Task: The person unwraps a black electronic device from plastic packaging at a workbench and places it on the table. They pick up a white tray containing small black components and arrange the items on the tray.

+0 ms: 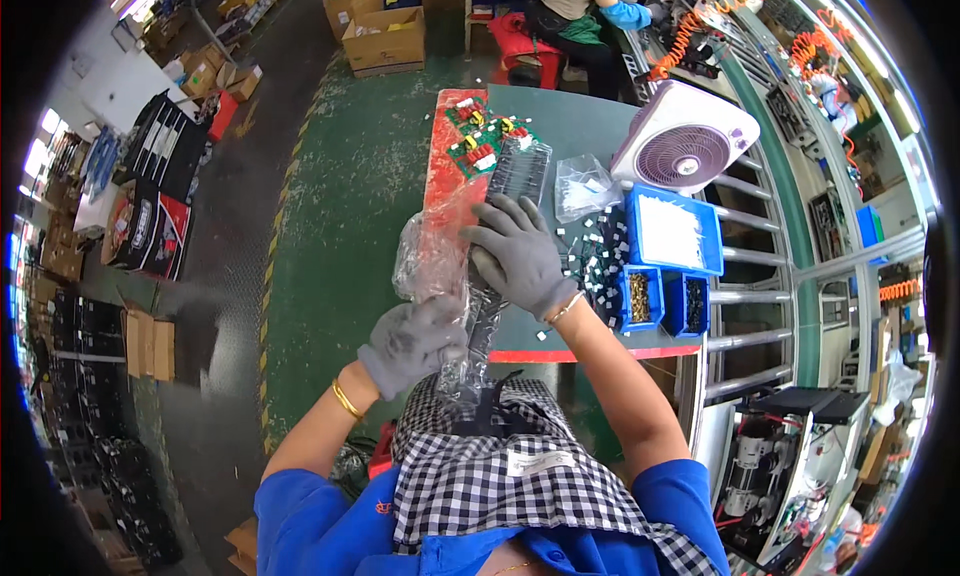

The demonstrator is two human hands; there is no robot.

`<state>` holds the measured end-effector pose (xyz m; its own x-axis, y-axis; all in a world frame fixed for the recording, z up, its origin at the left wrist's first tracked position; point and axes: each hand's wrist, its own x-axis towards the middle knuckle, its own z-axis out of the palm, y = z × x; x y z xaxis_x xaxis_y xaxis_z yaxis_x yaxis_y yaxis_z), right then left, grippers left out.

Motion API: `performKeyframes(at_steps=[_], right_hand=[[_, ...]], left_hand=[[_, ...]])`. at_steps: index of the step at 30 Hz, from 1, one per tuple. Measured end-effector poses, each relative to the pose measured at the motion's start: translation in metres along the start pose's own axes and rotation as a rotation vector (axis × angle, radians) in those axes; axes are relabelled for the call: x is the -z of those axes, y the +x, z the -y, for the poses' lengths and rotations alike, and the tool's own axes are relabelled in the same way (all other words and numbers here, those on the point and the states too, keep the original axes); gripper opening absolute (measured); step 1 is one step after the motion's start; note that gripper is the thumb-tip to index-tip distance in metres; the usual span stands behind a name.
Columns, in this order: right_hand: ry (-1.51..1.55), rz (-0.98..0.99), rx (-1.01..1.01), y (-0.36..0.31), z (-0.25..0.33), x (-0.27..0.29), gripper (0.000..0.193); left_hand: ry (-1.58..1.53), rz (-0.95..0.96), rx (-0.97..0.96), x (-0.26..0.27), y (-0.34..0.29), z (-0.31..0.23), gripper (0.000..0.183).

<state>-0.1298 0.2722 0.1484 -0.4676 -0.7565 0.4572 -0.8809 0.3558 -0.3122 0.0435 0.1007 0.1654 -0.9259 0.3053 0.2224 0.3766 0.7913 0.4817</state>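
Nearest, over a checked apron (500, 456): left hand (412, 343), gloved grey, fingers curled tight around the lower end of a clear plastic bag (432, 251) holding a long black finned part (487, 316). Just above, right hand (520, 253), fingers spread flat, pressing on the same part at the near edge of the green table (580, 126). Beside it, scattered small white pieces (592, 256) and blue bins (676, 232). Farther back, another bagged black part (520, 169), green circuit boards (478, 136), a white fan (685, 138).
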Motion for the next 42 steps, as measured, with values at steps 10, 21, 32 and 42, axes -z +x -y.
performKeyframes(at_steps=[10, 21, 32, 42], right_hand=[[0.040, 0.028, 0.021, 0.007, 0.001, 0.003, 0.026], [0.011, 0.033, 0.026, 0.006, -0.003, -0.003, 0.026], [0.037, 0.028, 0.028, 0.011, 0.003, 0.001, 0.024], [0.067, 0.005, 0.046, 0.006, 0.011, 0.006, 0.025]], left_hand=[[0.039, -0.056, 0.249, 0.002, -0.065, 0.016, 0.026], [-0.381, -0.322, 0.584, 0.006, -0.082, 0.000, 0.039], [-0.404, -0.069, 0.739, -0.026, -0.064, -0.055, 0.045], [-0.223, -0.165, 0.674, -0.055, -0.093, -0.075, 0.034]])
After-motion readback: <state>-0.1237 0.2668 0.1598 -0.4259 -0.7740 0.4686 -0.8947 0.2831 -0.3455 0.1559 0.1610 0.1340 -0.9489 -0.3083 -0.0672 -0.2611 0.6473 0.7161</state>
